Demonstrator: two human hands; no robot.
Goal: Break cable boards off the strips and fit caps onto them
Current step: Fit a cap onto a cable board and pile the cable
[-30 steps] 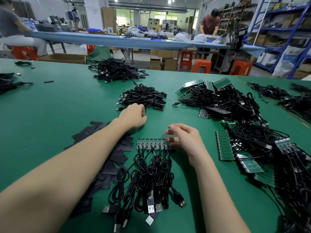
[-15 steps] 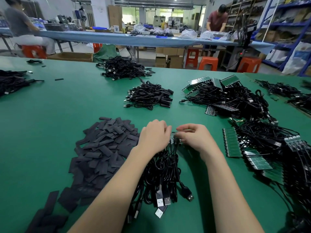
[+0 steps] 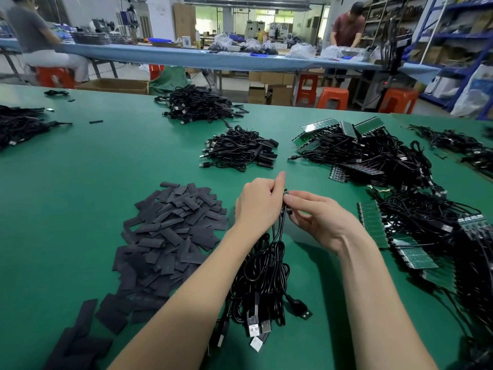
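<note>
My left hand (image 3: 257, 202) and my right hand (image 3: 318, 218) meet above the green table and both pinch a strip of small cable boards (image 3: 285, 202), held edge-on and lifted. Its black cables (image 3: 260, 279) hang down to the table, USB plugs lying near me. A heap of flat black caps (image 3: 170, 236) lies to the left of my hands. Further strips of green boards with cables (image 3: 416, 236) are piled to the right.
A small heap of capped cables (image 3: 240, 149) lies beyond my hands, a larger one (image 3: 198, 104) farther back. More cable heaps sit at the far left (image 3: 18, 124) and far right (image 3: 450, 142). Two people work at a blue bench behind.
My left hand came from the caps heap to the strip. Both hands lifted the strip off the table and turned it on edge.
</note>
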